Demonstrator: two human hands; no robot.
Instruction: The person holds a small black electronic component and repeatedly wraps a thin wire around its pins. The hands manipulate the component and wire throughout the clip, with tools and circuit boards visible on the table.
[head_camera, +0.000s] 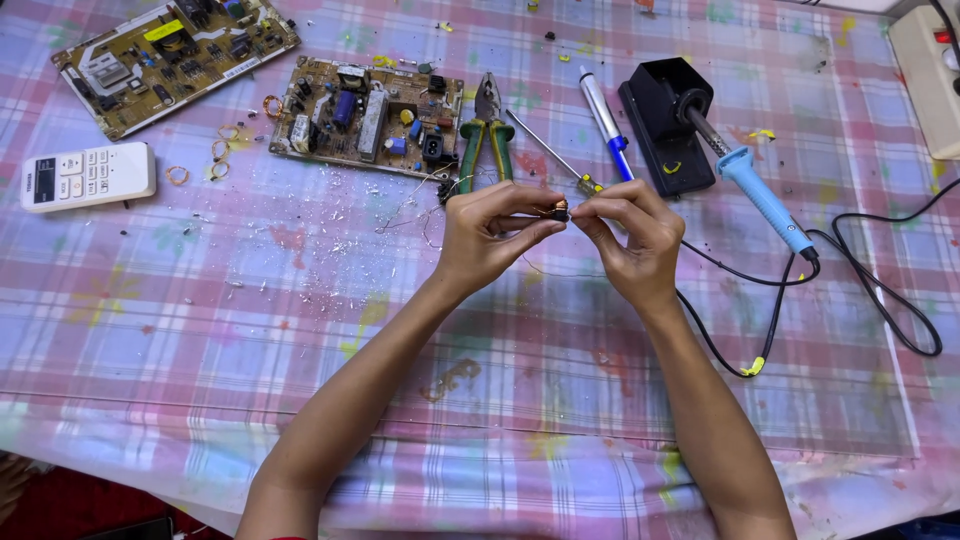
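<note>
Pink and lilac plaid cloth covers the whole work table, littered with fine metal shavings. Above its middle a small copper-coloured part is pinched between both hands, raised off the cloth. The left hand has its fingertips closed together on the part from one side; the right hand clamps thumb and forefinger on it from the other, so the two hands meet at it. Thin wire trails from it toward the cloth.

Just behind the hands lie green-handled pliers, a screwdriver and a blue-and-silver pen-shaped tool. To the right, a black stand holds a blue soldering iron by its tip, the handle sticking out and its black cord looping across the cloth. Further left lie a brown circuit board, a second board and a white remote control, with small wire rings between them.
</note>
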